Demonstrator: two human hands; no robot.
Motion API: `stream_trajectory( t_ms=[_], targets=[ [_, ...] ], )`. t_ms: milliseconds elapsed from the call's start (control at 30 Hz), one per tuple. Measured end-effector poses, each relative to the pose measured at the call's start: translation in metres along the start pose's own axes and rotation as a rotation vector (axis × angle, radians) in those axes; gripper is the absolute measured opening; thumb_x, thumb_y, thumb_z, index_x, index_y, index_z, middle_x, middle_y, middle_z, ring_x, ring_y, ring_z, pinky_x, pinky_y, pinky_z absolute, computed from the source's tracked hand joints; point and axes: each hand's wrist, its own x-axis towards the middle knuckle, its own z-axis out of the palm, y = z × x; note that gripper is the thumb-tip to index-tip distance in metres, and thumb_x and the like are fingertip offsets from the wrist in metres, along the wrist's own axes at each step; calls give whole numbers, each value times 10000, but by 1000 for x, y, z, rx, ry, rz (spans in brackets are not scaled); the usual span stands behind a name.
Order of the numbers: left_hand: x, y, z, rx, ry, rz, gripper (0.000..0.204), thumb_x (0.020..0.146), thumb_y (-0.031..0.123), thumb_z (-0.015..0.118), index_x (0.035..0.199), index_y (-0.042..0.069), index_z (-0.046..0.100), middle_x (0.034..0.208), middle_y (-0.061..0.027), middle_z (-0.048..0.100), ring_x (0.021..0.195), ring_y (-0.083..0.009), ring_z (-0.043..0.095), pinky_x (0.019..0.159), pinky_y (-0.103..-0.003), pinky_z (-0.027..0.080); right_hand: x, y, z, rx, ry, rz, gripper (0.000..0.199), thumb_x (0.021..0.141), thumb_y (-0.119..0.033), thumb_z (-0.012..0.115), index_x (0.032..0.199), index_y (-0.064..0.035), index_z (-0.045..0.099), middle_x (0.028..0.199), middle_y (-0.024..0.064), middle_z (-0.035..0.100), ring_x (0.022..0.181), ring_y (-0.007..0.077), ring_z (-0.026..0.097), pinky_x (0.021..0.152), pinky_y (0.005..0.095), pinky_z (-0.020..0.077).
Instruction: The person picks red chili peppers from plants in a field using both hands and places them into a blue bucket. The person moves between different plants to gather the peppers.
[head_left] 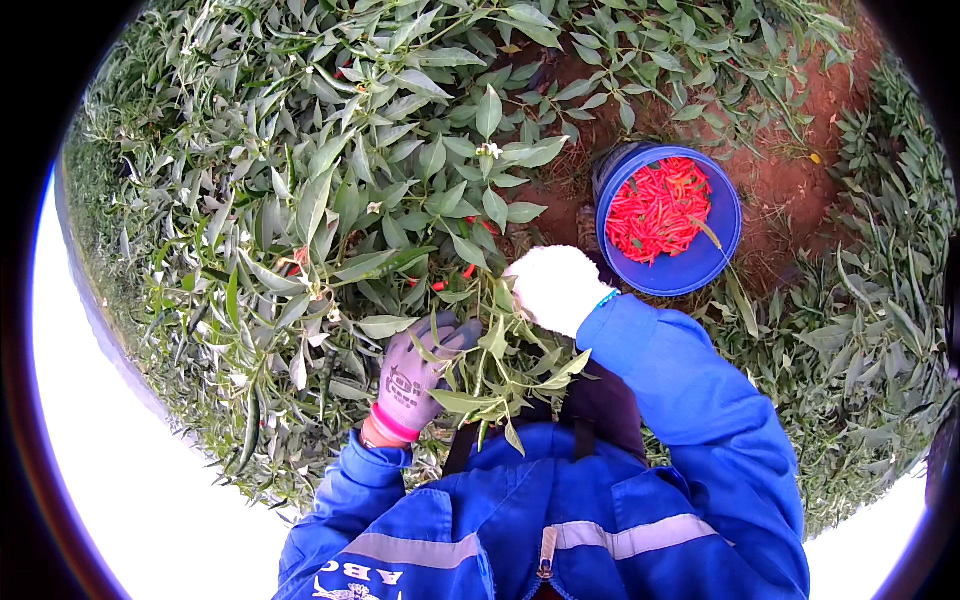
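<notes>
Among green leaves point(465, 402), both gloved hands point(412, 368) point(553, 288) angle toward each other, their grip impossible to tell.

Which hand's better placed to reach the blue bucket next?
Likely the right: the white-gloved right hand is close to the blue bucket. The left hand is farther off, on the other side of the right hand, its fingers partly hidden in chili foliage.

Red chillies point(652, 215) blaze against the blue bucket point(665, 281)! The left glove point(408, 368) shows lilac, dark print, pink cuff point(397, 424); the right glove point(552, 286), white; green leaves point(488, 112), red-brown soil point(795, 205), blue jacket point(690, 365), pale-grey bands point(630, 538).
</notes>
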Motion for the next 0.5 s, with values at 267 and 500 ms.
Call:
stream_trajectory(
  t_ms=[267,500],
  targets=[
    [-5,-1,3,15,129,79,485,682,54,621,1163,111,652,1087,-89,652,1037,-298,619,858,-404,492,2,1,13,186,-245,122,193,783,-190,612,887,-76,728,833,194,692,793,367,689,699,470,556],
    [-4,4,5,1,42,-6,697,627,111,738,1303,153,575,1175,-97,612,1114,-310,578,906,-446,464,0,0,33,157,-31,148,157,772,-181,634,836,-63,716,838,190,693,788,381,683,693,482,550]
  ],
)
